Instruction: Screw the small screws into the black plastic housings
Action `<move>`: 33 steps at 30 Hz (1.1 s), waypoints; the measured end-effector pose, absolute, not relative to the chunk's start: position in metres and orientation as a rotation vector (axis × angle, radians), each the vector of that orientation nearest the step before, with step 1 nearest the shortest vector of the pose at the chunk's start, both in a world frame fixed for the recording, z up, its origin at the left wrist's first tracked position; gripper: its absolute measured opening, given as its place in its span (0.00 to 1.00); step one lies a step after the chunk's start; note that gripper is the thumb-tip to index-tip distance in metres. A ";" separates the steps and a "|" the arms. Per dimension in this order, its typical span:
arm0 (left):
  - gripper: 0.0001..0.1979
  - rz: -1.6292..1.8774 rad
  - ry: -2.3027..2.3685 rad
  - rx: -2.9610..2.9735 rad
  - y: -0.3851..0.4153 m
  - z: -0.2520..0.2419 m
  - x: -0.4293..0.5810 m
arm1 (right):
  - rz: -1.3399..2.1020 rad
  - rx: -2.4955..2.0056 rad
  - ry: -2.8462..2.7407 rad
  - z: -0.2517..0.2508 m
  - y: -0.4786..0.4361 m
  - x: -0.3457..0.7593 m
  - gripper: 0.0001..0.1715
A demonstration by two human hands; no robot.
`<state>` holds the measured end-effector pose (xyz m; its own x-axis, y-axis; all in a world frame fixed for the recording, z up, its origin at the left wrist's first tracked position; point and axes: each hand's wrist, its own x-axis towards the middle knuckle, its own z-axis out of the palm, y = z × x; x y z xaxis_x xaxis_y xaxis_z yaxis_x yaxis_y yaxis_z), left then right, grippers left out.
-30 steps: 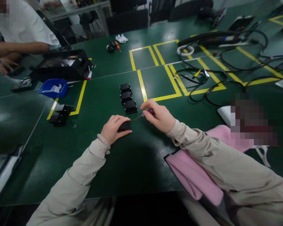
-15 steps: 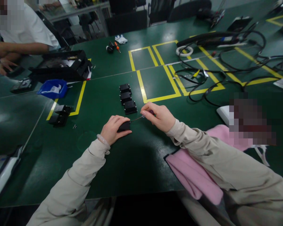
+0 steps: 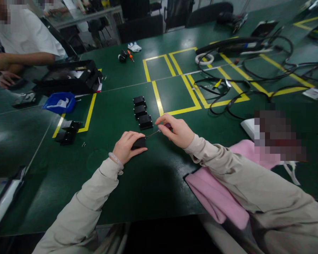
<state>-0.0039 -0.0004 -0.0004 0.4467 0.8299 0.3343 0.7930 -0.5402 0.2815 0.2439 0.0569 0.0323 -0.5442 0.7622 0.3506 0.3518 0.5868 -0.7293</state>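
Note:
My left hand (image 3: 126,146) pins a small black box (image 3: 139,143) to the green table, thumb on its near side and fingers over its far side. A screwdriver (image 3: 167,126) with a dark handle is pinched in my right hand (image 3: 178,130). Its thin shaft slants down to the left, and the tip meets the box's right far corner, where a screw may sit; that is too small to tell. Just beyond my hands stand several similar black boxes (image 3: 145,121) in a row, with shiny screws at their edges. A few loose screws (image 3: 83,144) lie left of my left hand.
More black parts (image 3: 66,137) and a blue tray (image 3: 59,103) are on the left, near a black bin (image 3: 69,76). A co-worker's hand (image 3: 9,79) is beyond. Black cables (image 3: 228,84) spread at the right, with pink cloth (image 3: 217,194) under my right forearm.
The view has shifted slightly. More of the screwdriver's handle shows as my right hand has turned a little; my left hand keeps its hold on the box.

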 end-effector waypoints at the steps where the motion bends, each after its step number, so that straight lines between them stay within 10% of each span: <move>1: 0.20 0.673 1.465 2.592 0.000 -0.001 -0.004 | 0.772 -0.872 -2.137 0.032 0.057 0.243 0.10; 33: 0.21 0.665 1.457 2.616 0.000 0.000 -0.004 | 0.759 -0.843 -2.118 0.033 0.054 0.243 0.13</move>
<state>-0.0038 0.0000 -0.0003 0.4557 0.8252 0.3338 0.7928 -0.5467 0.2693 0.2429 0.0544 0.0327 -0.5249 0.7508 0.4010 0.3250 0.6122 -0.7209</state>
